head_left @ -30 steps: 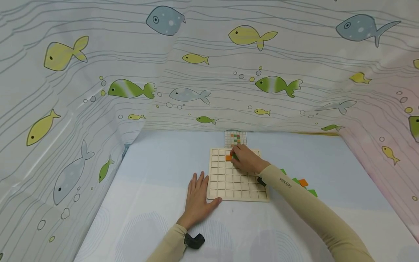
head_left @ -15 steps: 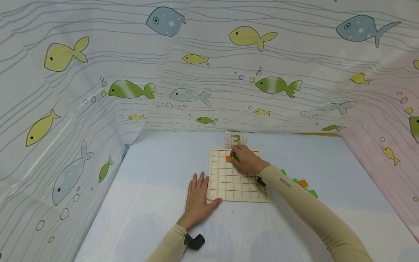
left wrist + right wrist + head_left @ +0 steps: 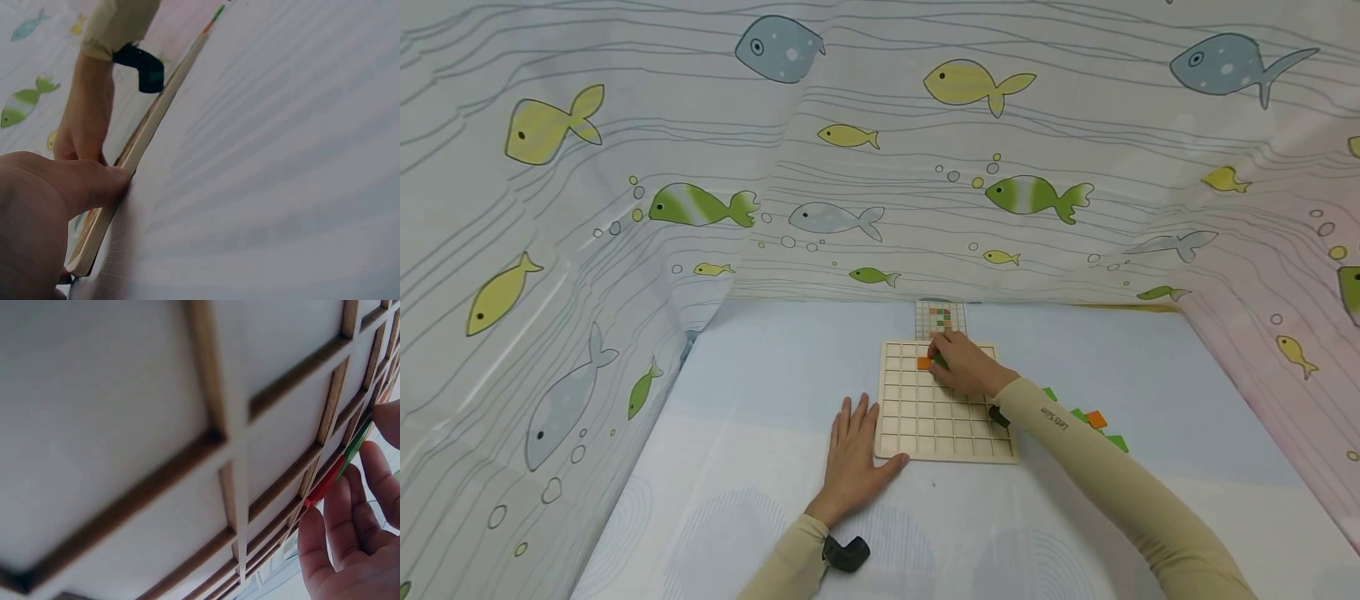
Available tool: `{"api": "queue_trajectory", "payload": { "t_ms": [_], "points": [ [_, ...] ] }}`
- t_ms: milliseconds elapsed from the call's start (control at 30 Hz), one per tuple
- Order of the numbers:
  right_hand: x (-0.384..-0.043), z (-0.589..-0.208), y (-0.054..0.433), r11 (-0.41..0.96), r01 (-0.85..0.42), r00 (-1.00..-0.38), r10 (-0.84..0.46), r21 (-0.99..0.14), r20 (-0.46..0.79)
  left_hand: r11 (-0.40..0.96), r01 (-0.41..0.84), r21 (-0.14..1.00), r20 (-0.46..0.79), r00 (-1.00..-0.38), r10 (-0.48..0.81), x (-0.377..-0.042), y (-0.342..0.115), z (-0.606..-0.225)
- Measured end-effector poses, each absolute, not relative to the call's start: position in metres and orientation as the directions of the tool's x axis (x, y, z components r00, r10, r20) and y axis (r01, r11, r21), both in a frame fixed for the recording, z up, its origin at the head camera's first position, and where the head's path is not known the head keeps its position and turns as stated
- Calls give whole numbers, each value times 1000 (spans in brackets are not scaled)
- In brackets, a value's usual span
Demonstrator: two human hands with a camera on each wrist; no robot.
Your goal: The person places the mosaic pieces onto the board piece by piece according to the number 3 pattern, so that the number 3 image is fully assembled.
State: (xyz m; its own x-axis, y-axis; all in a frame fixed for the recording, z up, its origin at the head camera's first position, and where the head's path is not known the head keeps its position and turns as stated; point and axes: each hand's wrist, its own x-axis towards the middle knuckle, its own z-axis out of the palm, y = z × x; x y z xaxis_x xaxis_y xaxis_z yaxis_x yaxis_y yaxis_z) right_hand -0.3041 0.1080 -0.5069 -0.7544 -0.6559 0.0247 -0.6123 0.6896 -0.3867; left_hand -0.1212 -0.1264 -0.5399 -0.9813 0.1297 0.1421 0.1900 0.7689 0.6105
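Observation:
A square wooden grid board (image 3: 925, 429) lies flat on the table. My left hand (image 3: 852, 467) rests at its lower left corner, fingers straight along the left side; in the left wrist view the thumb (image 3: 103, 183) touches the front edge. Over the board's upper part, my right hand (image 3: 964, 364) pinches a green tile (image 3: 354, 450) between thumb and index finger, right at the grid. Beside that, a red tile (image 3: 320, 489) sits close by the other fingertips. Just left of the hand, an orange tile (image 3: 923, 363) lies in an upper cell.
Loose green tiles and an orange tile (image 3: 1097, 419) lie right of the board, partly behind the right sleeve (image 3: 1075, 442). A small printed grid card (image 3: 931, 319) with coloured squares stands beyond the board's far edge. Fish-patterned sheeting (image 3: 850, 242) walls the table's back and sides.

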Motion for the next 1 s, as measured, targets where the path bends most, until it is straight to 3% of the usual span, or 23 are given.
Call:
{"api": "queue_trajectory", "payload": {
  "t_ms": [767,1000],
  "points": [
    [-302,-485,123,684,-584,-760,-650,-437,-2,761,182,623,122,-983,135,-121,-123,-540],
    [-305,-481,146,730,-571,-790,-613,-375,9,767,178,616,130,-984,123,-121,-125,-540]
  ]
}}
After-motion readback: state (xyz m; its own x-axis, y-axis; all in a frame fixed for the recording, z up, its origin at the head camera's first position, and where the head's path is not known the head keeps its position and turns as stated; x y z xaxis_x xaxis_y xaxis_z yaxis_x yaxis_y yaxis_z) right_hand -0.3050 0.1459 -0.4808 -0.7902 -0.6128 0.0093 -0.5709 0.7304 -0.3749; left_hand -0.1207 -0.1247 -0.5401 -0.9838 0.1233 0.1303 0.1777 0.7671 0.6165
